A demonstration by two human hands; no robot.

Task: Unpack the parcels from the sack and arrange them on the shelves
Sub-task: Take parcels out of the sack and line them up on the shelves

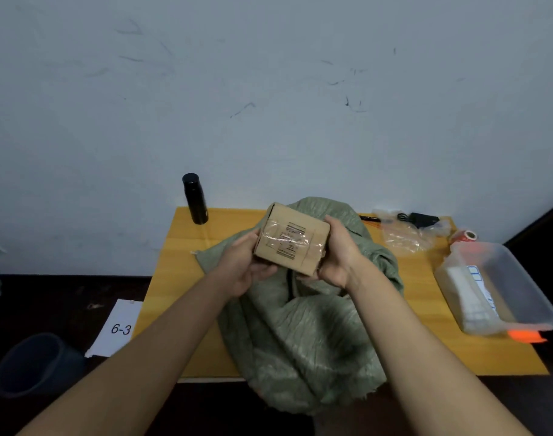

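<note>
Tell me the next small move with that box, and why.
Probably carry the cardboard parcel away toward a shelf: both the left hand and right hand already grip it, lifted clear above the green sack. No shelf shows in this view, so turning comes first.

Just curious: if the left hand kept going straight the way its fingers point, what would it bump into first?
The brown cardboard parcel, which the left hand already grips at one end. Past it lies the right hand on the far end, though depth is hard to judge.
</note>
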